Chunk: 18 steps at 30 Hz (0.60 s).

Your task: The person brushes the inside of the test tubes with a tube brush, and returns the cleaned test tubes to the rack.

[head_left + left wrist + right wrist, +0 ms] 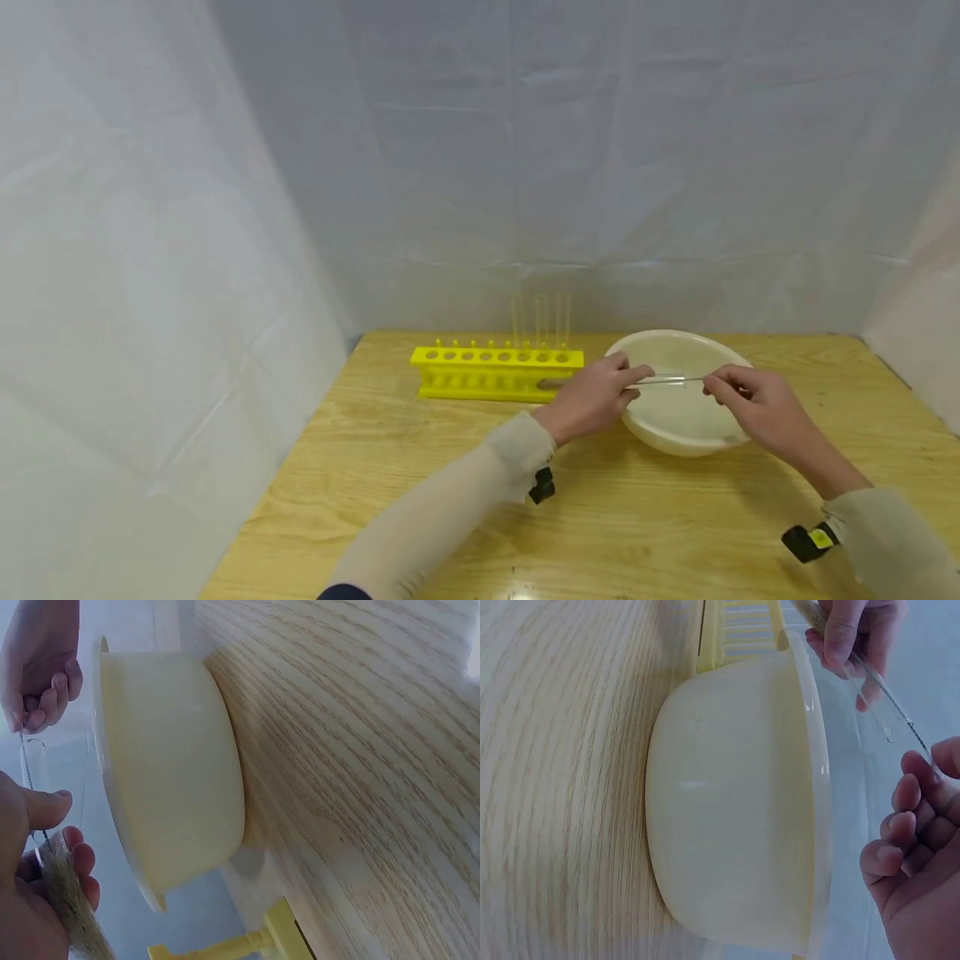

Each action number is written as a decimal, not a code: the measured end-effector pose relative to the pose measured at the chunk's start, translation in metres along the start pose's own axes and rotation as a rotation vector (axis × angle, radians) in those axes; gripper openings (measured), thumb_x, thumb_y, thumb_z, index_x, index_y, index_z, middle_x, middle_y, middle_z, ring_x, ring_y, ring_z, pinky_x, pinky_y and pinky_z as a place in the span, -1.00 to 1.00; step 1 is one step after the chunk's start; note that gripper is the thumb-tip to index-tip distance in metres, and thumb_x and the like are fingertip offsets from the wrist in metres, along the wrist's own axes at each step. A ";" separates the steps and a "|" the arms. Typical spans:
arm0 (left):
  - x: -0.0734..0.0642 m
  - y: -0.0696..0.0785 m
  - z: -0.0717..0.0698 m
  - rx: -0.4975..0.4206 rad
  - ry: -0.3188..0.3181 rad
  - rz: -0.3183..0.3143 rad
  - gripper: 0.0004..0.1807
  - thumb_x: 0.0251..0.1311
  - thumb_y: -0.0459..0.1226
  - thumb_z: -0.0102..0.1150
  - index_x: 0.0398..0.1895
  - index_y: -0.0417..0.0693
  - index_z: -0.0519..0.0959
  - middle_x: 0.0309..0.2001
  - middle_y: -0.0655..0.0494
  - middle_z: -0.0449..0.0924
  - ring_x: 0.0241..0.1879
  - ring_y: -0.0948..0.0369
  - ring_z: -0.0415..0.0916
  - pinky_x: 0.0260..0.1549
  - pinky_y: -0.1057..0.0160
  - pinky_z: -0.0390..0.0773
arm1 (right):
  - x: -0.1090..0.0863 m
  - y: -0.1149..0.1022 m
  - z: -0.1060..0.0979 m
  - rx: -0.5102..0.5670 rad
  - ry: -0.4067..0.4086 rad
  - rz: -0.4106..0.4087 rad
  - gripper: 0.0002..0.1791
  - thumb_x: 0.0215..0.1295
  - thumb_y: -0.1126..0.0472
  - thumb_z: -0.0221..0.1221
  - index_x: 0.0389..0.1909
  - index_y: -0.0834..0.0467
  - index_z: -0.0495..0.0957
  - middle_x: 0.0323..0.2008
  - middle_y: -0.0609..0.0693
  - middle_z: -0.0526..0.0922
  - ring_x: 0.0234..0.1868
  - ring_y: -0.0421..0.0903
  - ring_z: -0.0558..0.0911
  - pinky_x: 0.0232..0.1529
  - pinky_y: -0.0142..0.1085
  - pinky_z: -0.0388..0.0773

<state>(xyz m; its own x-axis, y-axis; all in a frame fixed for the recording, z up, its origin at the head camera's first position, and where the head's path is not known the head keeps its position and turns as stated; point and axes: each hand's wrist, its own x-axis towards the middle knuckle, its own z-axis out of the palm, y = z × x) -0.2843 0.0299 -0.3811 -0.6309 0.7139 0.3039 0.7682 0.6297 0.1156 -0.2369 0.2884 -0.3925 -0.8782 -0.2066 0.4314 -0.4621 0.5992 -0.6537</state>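
Note:
My left hand (592,398) grips a clear glass test tube (877,705) above the left side of a cream basin (667,442). Inside the tube is a test tube brush, its tan bristles (71,904) at the end beyond my left palm. The brush's twisted wire handle (921,742) sticks out of the tube's open mouth on the right. My right hand (765,410) pinches that wire near its tip between thumb and forefinger, over the basin's right side. Tube and brush lie roughly level across the basin.
A yellow test tube rack (487,358) stands left of the basin, with several clear tubes (542,321) upright at its right end. Everything rests on a wooden table (420,450). White sheeting (480,167) hangs behind and at both sides.

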 end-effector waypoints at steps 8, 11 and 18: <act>0.001 0.001 0.005 0.066 0.033 0.058 -0.61 0.41 -0.23 0.19 0.27 0.12 0.56 -0.20 0.13 0.46 -0.38 0.33 0.36 -0.40 0.52 0.36 | 0.002 -0.004 0.004 0.178 -0.045 0.136 -0.61 0.59 0.08 0.01 -0.46 0.19 0.48 -0.64 -0.02 0.30 -0.66 -0.08 0.24 -0.59 -0.23 0.26; 0.001 0.001 0.007 0.111 0.033 0.068 -0.61 0.43 -0.21 0.18 0.29 0.13 0.55 -0.20 0.14 0.45 -0.38 0.33 0.34 -0.38 0.52 0.36 | 0.004 -0.008 0.003 0.324 -0.093 0.243 -0.52 0.59 0.05 -0.01 -0.55 0.23 0.41 -0.70 -0.03 0.21 -0.70 -0.03 0.17 -0.60 -0.17 0.24; -0.002 0.002 0.009 0.181 0.073 0.119 -0.60 0.41 -0.22 0.20 0.29 0.13 0.55 -0.23 0.14 0.45 -0.41 0.32 0.31 -0.43 0.51 0.35 | 0.014 -0.012 -0.002 0.805 -0.271 0.528 -0.52 0.61 0.19 -0.13 -0.66 0.02 0.25 -0.73 -0.16 0.10 -0.67 -0.07 -0.08 -0.56 -0.13 -0.11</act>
<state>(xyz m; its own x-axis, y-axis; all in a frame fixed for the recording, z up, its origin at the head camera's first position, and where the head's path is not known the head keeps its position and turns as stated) -0.2823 0.0325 -0.3902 -0.5226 0.7664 0.3736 0.8003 0.5920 -0.0950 -0.2429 0.2795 -0.3776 -0.9472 -0.2948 -0.1263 0.1373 -0.0168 -0.9904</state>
